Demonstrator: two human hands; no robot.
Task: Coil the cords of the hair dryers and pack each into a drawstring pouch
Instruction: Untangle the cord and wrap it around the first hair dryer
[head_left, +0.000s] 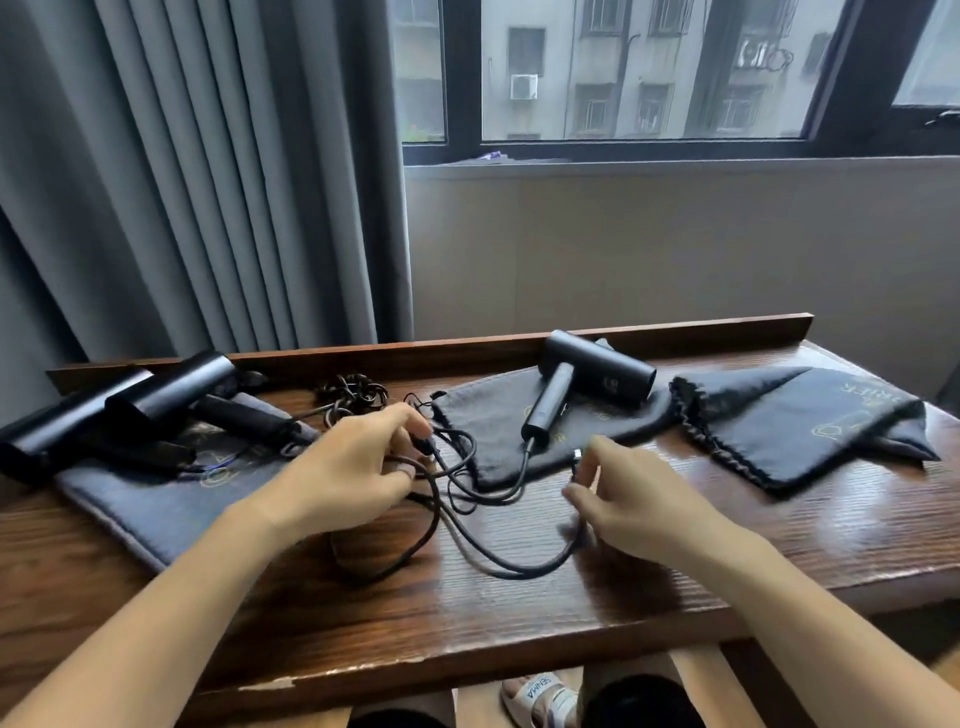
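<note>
The black cord (498, 569) of the middle hair dryer (582, 384), which lies on a dark pouch (498, 441), is held over the wooden table (519, 623) by both hands, pinched by the left hand (353, 467) and the right hand (618, 499)

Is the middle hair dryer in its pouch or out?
Out. The hair dryer lies on top of the flat pouch, and both hands, left hand and right hand, hold its loose cord.

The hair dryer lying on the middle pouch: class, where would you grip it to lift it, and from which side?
Probably the hair dryer's handle: a slim bar pointing toward the person, its near end clear above the middle pouch. Come from the near side, above where the cord exits.
</note>
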